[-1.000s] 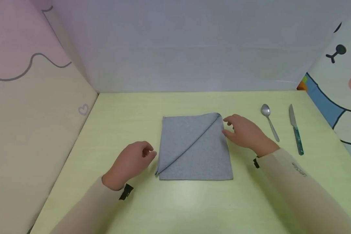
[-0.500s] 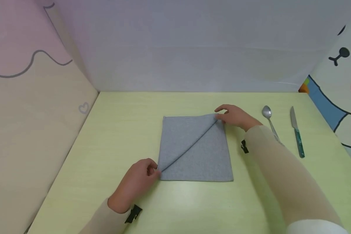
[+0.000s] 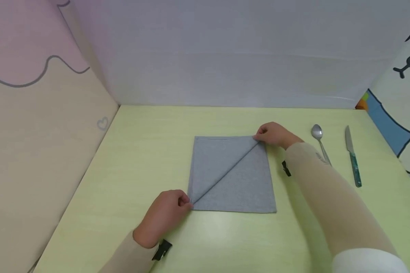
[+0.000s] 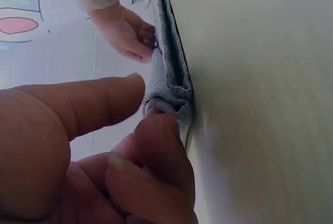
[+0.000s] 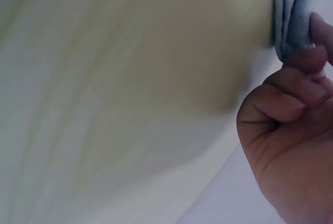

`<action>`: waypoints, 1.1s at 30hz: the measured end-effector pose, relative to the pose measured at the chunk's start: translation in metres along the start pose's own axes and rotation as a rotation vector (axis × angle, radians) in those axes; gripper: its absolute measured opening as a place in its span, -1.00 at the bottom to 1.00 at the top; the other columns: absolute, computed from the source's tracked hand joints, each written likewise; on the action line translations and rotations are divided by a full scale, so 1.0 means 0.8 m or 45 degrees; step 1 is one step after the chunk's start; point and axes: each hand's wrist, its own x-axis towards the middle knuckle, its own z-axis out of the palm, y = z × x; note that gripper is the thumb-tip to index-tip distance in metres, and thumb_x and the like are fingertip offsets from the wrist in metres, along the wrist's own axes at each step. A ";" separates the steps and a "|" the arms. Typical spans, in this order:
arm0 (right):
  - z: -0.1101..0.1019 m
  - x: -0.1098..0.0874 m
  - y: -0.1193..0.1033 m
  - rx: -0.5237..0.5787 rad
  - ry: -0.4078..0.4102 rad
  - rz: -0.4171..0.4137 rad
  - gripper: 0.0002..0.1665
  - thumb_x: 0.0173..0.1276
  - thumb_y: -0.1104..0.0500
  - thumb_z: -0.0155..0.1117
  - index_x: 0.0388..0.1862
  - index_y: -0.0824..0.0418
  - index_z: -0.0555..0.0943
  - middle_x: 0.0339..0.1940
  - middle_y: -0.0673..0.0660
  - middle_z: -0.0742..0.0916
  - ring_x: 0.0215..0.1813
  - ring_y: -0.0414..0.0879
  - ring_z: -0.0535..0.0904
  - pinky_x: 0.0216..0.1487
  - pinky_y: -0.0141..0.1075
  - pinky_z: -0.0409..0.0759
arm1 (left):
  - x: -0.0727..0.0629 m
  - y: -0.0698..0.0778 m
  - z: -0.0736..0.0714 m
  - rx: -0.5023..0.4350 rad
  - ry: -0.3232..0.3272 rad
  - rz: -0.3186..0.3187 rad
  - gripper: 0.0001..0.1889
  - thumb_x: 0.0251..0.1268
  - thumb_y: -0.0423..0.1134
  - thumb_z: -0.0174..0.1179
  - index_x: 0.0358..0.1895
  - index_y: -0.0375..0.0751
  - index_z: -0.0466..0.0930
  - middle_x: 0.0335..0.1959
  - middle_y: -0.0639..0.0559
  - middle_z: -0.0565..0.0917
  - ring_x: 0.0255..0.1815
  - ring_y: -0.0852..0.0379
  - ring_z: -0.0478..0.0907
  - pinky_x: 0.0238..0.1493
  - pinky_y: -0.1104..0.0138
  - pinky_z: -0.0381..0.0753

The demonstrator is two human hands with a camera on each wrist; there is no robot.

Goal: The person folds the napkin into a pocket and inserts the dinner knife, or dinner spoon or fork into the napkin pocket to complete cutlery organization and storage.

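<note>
A grey cloth napkin (image 3: pixel 242 185) lies on the table as a folded square, with a rolled-looking fold running diagonally from its near left corner to its far right corner. My left hand (image 3: pixel 165 214) pinches the near left end of that fold. In the left wrist view, the thumb and curled fingers come together at the layered edge of the cloth (image 4: pixel 169 41). At the far right corner, my right hand (image 3: pixel 275 135) pinches the other end of the fold. The right wrist view has its thumb and index finger on the cloth layers (image 5: pixel 297 28), the other fingers curled in.
To the right lie a metal spoon (image 3: pixel 317 132) and a knife with a green handle (image 3: pixel 354 167); my right sleeve covers the spoon's handle end. Panels with cartoon drawings flank the pale table (image 3: pixel 150 144), and a plain whitish panel (image 3: pixel 205 76) stands behind it.
Both hands have come in from beside the napkin to opposite ends of the diagonal fold and now pinch it. The left moved nearer to me, the right farther away. The fold's ends look flatter.
</note>
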 end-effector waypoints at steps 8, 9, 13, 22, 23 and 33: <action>0.005 -0.002 0.001 -0.123 0.064 0.043 -0.62 0.54 -0.05 0.28 -0.26 0.27 0.56 -0.30 0.15 0.58 -0.26 0.04 0.44 -0.23 -0.12 0.40 | 0.012 0.004 0.002 0.039 -0.055 -0.001 -0.52 0.25 -0.30 0.32 -0.76 -0.03 0.28 -0.75 0.23 0.16 -0.64 0.25 0.14 -0.54 0.36 0.19; 0.005 -0.003 0.002 -0.129 0.068 0.051 -0.62 0.54 -0.05 0.27 -0.25 0.27 0.56 -0.29 0.15 0.58 -0.26 0.04 0.45 -0.22 -0.12 0.40 | 0.012 0.004 0.002 0.042 -0.058 0.001 -0.51 0.24 -0.32 0.31 -0.76 -0.02 0.25 -0.76 0.23 0.14 -0.64 0.25 0.12 -0.55 0.36 0.17; 0.001 -0.007 0.007 -0.124 0.058 0.058 -0.61 0.57 -0.03 0.24 -0.26 0.29 0.57 -0.32 0.15 0.58 -0.27 0.04 0.45 -0.23 -0.13 0.40 | 0.014 0.006 0.001 0.040 -0.088 -0.016 -0.50 0.26 -0.35 0.27 -0.78 -0.02 0.22 -0.76 0.23 0.10 -0.65 0.24 0.07 -0.55 0.36 0.14; 0.001 -0.004 0.008 -0.158 0.063 0.103 -0.61 0.56 -0.03 0.24 -0.26 0.29 0.50 -0.34 0.16 0.55 -0.26 0.05 0.45 -0.20 -0.11 0.41 | 0.014 0.010 0.002 0.141 -0.112 -0.072 -0.51 0.35 -0.30 0.24 -0.76 -0.05 0.28 -0.75 0.18 0.16 -0.66 0.21 0.14 -0.56 0.34 0.21; 0.002 -0.004 0.007 -0.155 0.067 0.108 -0.60 0.56 -0.04 0.24 -0.25 0.30 0.50 -0.33 0.17 0.55 -0.26 0.05 0.45 -0.20 -0.11 0.41 | 0.014 0.011 0.002 0.158 -0.114 -0.077 -0.52 0.35 -0.29 0.25 -0.75 -0.05 0.29 -0.75 0.18 0.17 -0.66 0.21 0.15 -0.56 0.34 0.22; 0.007 -0.004 -0.004 -0.152 0.080 0.147 -0.57 0.58 -0.04 0.22 -0.25 0.33 0.52 -0.32 0.18 0.58 -0.29 0.03 0.45 -0.20 -0.11 0.44 | 0.013 0.009 0.000 0.209 -0.115 -0.103 -0.51 0.37 -0.21 0.31 -0.75 -0.07 0.35 -0.74 0.17 0.22 -0.66 0.19 0.21 -0.54 0.32 0.29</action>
